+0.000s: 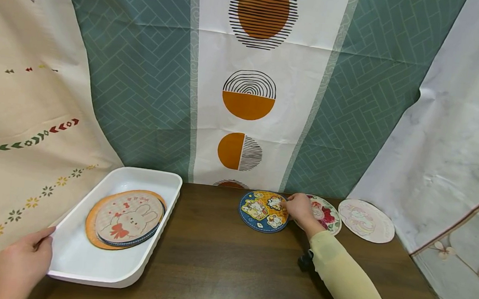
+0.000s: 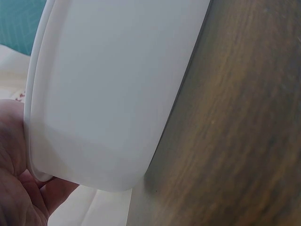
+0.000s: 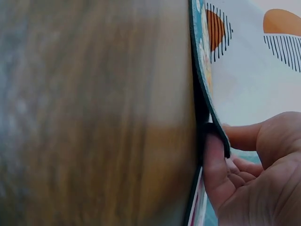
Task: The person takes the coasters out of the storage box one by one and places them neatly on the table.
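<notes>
A green-and-white hanging printed with orange circles backs a dark wooden table, with a cream patterned cloth at left and a marbled white cloth at right. At the table's left side, a white tray holds a small stack of flat round mats: an orange mat lies at the bottom, offset to the left, and a pale mat with a bunny and red bow lies face up on top. A dark blue stitched edge shows beneath the bunny, though whether it belongs to a separate mat cannot be told. Your left hand grips the tray's rim at the near left corner, thumb above, fingers curled under. Across the table, outside the tray, your right hand pinches the right edge of a blue-and-orange mat, that edge raised off the wood in the right wrist view. Just beside it, partly behind your hand, lies a floral mat; a pale pink mat rests farthest right.
</notes>
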Demonstrator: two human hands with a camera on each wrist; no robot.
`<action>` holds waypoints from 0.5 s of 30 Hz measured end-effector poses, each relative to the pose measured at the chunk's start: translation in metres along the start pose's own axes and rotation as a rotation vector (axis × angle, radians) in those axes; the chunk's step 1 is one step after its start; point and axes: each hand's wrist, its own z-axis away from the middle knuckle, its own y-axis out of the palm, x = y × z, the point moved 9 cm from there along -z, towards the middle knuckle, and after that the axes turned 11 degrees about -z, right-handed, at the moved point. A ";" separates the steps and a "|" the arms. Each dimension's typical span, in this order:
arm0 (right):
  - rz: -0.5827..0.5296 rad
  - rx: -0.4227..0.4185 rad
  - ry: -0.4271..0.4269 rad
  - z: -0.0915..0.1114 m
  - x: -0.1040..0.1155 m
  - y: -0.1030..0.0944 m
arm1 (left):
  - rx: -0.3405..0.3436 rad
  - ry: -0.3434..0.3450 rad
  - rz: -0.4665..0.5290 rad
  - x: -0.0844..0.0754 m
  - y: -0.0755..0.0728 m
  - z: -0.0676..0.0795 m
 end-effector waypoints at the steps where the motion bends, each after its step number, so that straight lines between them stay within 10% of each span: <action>1: 0.000 0.004 -0.001 0.000 0.000 -0.001 | -0.001 -0.002 0.003 0.000 0.000 0.000; 15: 0.073 0.035 -0.012 -0.001 -0.002 -0.010 | -0.015 0.016 -0.002 0.001 0.000 -0.001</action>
